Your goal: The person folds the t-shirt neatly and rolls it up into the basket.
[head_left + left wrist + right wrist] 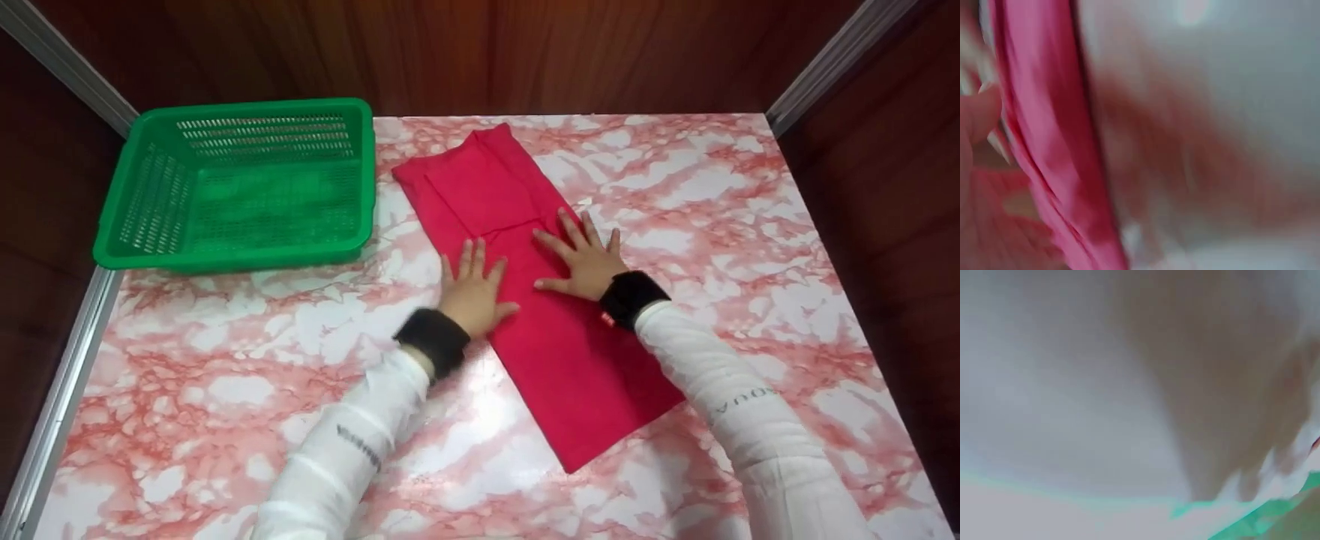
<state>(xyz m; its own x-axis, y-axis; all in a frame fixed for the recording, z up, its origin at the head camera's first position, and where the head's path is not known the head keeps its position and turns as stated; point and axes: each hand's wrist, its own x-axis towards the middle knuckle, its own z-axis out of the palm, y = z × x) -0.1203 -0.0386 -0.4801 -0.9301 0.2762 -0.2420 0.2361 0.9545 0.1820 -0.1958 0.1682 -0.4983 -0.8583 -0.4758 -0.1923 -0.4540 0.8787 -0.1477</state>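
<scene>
A red folded garment [570, 352] lies slantwise on the table in the head view, a smaller folded flap [487, 191] on its upper part. My left hand [472, 296], fingers spread, is over its left edge just below that flap. Fingers also spread, my right hand [589, 262] rests at the garment's right edge, across from the left. Close up in the left wrist view, the garment's edge [1055, 124] runs beside the left hand [1005, 219]. Blur fills most of the right wrist view.
An open green plastic basket [277, 259] with slotted sides stands at the back left of the table. The pink-and-white marbled tabletop [225, 390] is bordered by dark wooden panels [465, 60] at the back and sides.
</scene>
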